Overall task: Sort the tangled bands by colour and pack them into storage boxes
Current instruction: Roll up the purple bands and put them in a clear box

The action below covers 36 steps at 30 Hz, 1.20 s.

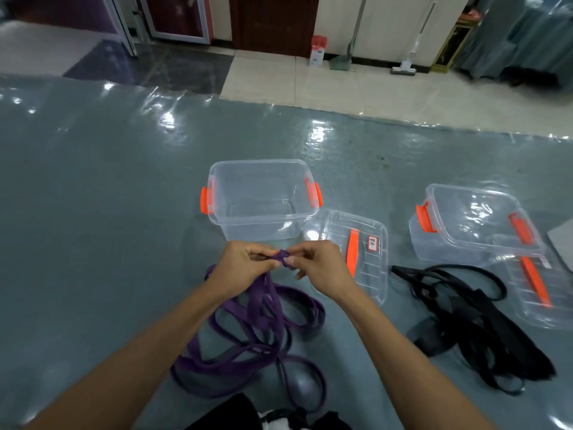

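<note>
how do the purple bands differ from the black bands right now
The purple bands are gripped by the left hand and right hand, one end lifted; the black bands lie untouched. Purple sits before the near box, black before the right-side box. Both are tangled heaps.

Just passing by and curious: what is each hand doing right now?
Left hand: pinches the purple band.
Right hand: pinches the same purple band.
</note>
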{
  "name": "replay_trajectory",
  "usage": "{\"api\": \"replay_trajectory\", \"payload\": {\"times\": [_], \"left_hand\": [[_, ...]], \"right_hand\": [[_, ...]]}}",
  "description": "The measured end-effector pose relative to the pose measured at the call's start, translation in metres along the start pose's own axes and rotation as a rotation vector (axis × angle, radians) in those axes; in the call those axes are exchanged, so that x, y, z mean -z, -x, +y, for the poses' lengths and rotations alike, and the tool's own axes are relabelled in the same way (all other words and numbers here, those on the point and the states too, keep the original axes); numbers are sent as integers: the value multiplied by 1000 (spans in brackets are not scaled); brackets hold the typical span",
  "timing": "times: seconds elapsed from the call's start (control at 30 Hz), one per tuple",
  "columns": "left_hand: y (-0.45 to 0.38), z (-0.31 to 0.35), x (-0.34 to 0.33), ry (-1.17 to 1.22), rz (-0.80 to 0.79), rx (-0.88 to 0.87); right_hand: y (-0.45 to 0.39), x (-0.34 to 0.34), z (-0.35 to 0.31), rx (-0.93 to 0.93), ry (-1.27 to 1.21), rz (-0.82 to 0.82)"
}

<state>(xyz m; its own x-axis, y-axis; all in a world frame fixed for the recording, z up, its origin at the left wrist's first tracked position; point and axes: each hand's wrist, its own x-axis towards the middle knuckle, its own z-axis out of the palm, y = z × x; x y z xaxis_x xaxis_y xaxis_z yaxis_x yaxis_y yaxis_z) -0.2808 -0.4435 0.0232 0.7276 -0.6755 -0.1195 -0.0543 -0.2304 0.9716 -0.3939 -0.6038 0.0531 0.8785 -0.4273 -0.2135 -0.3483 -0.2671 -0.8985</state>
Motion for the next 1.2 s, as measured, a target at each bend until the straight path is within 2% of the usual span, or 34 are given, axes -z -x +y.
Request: {"api": "replay_trajectory", "payload": {"times": [0.17, 0.33, 0.43, 0.5, 0.6, 0.8, 1.1, 1.2], "left_hand": [[-5, 4, 1, -13, 8, 18], [-4, 9, -1, -101, -36, 27], [-4, 11, -4, -183, -50, -11], [-4, 9, -6, -220, -40, -34], [-1, 4, -7, -171, 10, -18], [17, 3, -13, 112, 42, -3], [18, -1, -7, 196, 26, 42], [16, -5, 0, 180, 18, 34]], "right_hand": [[3, 2, 3, 89, 107, 13], [5, 0, 1, 242, 591, 31], [5, -6, -3, 228, 731, 27], [7, -10, -5, 188, 742, 50], [6, -10, -2, 96, 589, 163], [15, -20, -7, -86, 41, 306], [23, -39, -18, -285, -430, 280], [24, -42, -17, -313, -451, 222]]}}
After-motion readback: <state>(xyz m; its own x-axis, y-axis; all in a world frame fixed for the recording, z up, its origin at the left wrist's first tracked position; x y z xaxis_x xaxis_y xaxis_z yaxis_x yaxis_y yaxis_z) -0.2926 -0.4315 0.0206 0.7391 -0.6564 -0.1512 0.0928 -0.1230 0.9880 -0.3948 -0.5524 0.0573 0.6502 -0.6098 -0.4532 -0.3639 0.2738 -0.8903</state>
